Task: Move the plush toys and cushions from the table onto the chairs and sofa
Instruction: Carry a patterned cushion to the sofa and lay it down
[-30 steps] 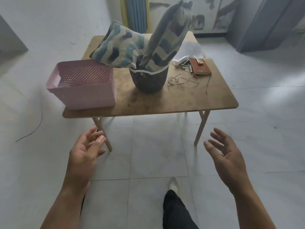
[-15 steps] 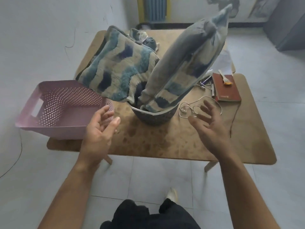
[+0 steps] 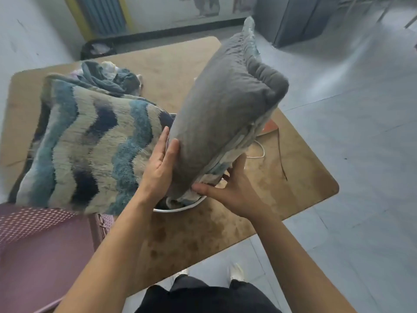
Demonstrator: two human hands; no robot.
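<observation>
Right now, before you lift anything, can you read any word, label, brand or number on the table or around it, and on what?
None: no text can be read in this view.
Grey cushion: no tag or label showing.
Wavy-patterned cushion: pattern only, no words.
Pink basket: no marking visible.
Red notebook: only a corner shows, with no writing on it.
Wall picture: blurred, nothing legible.
</observation>
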